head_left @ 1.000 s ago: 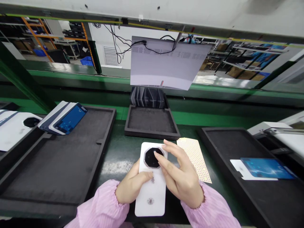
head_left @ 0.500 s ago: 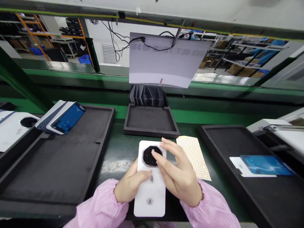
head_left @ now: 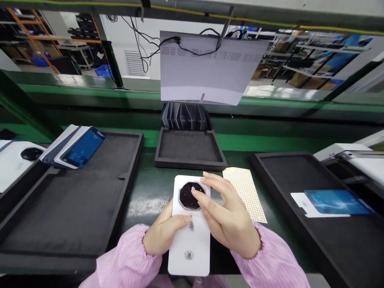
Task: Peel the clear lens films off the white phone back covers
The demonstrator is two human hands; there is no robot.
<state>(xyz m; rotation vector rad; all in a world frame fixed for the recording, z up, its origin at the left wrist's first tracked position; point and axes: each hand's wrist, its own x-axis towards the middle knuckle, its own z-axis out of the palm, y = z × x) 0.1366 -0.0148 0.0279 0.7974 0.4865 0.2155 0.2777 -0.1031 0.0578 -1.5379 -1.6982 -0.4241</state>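
So, the left hand (head_left: 163, 232) has a grip on the white panel (head_left: 190, 240) from its left side, thumb on top, right at the near middle of the surface (head_left: 144, 196). The right hand (head_left: 232, 216) is loosely spread, a fingertip touching the black octagon (head_left: 186, 198) on the panel's far end. A dotted sheet (head_left: 247, 192) lies just beyond it, slightly right. There's a big left tray (head_left: 75, 208), a right tray (head_left: 288, 172) holding a blue piece (head_left: 333, 202), plus a far tray (head_left: 189, 146).

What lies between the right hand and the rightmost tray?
The head view shows a dotted sheet on the tabletop between the right hand and tray.
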